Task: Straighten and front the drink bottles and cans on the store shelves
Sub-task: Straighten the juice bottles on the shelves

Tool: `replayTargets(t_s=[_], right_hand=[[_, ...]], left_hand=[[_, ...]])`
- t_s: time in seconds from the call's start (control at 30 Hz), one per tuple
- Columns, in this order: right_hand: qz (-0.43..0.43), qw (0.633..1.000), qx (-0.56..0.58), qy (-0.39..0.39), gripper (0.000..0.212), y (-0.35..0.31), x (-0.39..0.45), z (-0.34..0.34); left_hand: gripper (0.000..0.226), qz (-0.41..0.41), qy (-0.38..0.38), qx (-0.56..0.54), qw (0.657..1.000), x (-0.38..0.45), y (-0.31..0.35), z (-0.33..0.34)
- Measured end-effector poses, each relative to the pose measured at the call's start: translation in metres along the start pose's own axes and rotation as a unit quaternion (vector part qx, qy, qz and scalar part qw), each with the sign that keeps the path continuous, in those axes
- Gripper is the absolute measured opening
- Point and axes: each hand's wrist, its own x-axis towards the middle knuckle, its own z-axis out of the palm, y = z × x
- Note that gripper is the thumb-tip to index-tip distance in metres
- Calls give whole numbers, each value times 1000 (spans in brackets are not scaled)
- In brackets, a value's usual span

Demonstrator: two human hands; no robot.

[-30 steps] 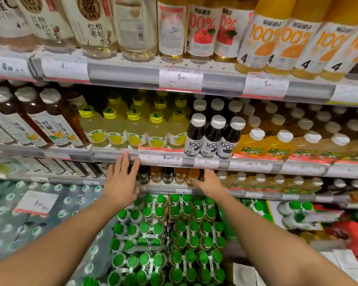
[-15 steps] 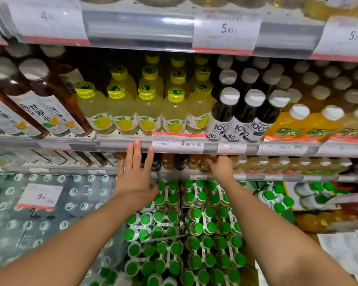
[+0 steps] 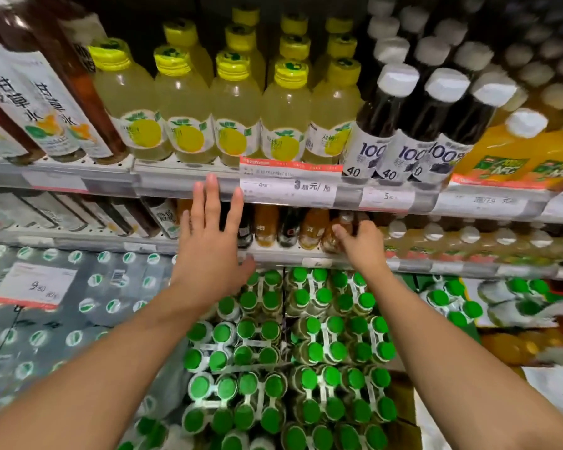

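left hand spread flat, frame centre, steadying | right hand pinching small amber plastic bottle on lower metal shelf, likely fronting

Grey metal store shelving in tiers, with paper price tags clipped to the front rails

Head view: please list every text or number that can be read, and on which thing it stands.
"100" and "40": dark juice bottles.
"3.00元": price tag under the lemon drink bottles.
"9.80 元": price tag on the water packs.
"甘草水": brown tea bottle.
"NFC": orange juice bottle.
Other tags: blurred.
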Motion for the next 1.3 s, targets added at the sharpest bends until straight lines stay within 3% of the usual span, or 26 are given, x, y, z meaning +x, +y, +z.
replayTargets(t_s=[0.23, 0.37, 0.57, 0.7, 0.87, 1.0, 1.07, 1.17, 1.3], right_hand=[[-43, 999, -3, 33, 47, 16, 19, 8], [-90, 990, 28, 100, 44, 24, 25, 24], [-150, 973, 3, 177, 65, 36, 20, 53], [-163, 958, 1, 235, 53, 36, 11, 63], [-210, 897, 78, 381, 51, 40, -32, 71], [-236, 845, 186, 442, 50, 30, -68, 65], [-262, 829, 218, 443, 47, 24, -79, 68], [-297, 826, 252, 407, 39, 16, -84, 80], [-329, 837, 253, 358, 38, 9, -83, 95]], left_hand=[[115, 36, 113, -11, 993, 5, -11, 27], [104, 74, 199, 24, 977, 12, -24, 46], [96, 91, 323, 27, 942, 29, -27, 74], [90, 106, 376, 20, 920, 34, -33, 82], [71, 160, 410, -59, 896, 37, -43, 81], [47, 225, 484, -127, 836, 29, -59, 97], [36, 178, 467, -135, 855, 31, -66, 119], [40, 52, 328, -175, 927, 44, -60, 139], [51, -34, 268, -119, 955, 61, -32, 129]])
